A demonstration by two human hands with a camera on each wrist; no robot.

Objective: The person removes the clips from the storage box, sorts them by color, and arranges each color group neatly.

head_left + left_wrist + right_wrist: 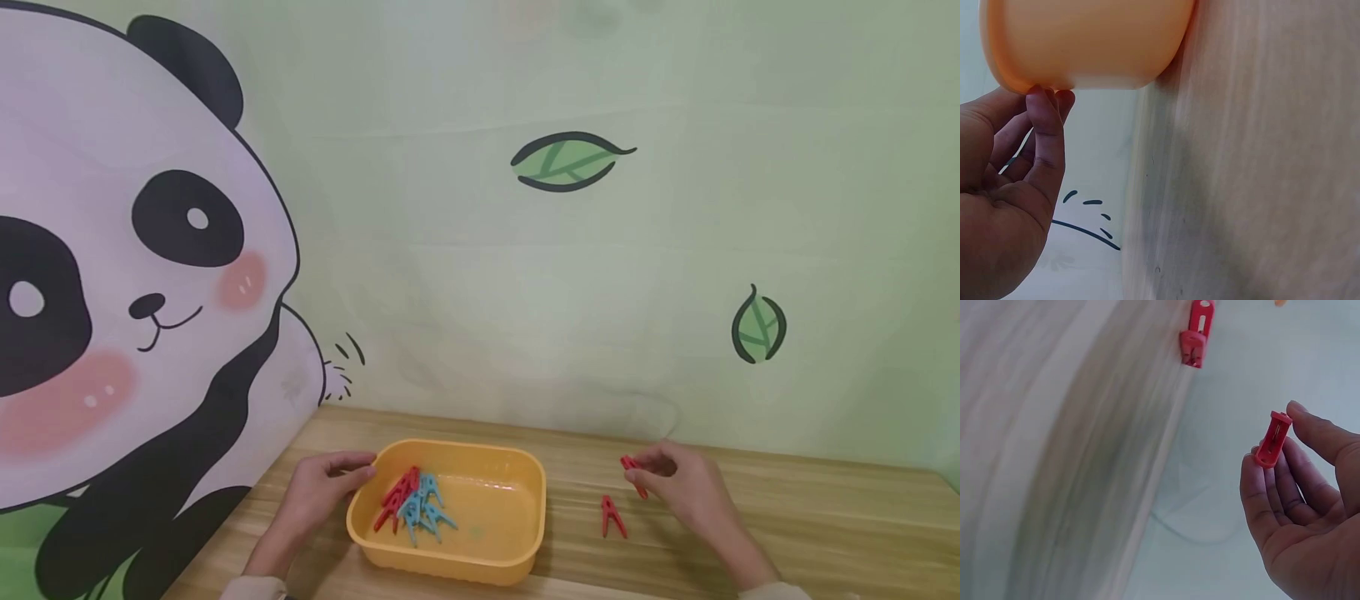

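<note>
My left hand (318, 492) holds the left edge of a yellow plastic basin (517, 567), fingertips against its outer wall in the left wrist view. Inside the basin, at its left side, lie red clothespins (390, 502) and light blue clothespins (431, 515) in a heap. To the right of the basin, my right hand (686, 486) pinches one red clothespin (1274, 439) between thumb and fingers, above the table. Another red clothespin (612, 517) lies on the wood between basin and right hand; the right wrist view also shows it near the top.
A wood-grain table (847, 517) carries everything. Behind it hangs a pale green backdrop (450, 317) printed with leaves, and a large printed panda (187, 333) fills the left side.
</note>
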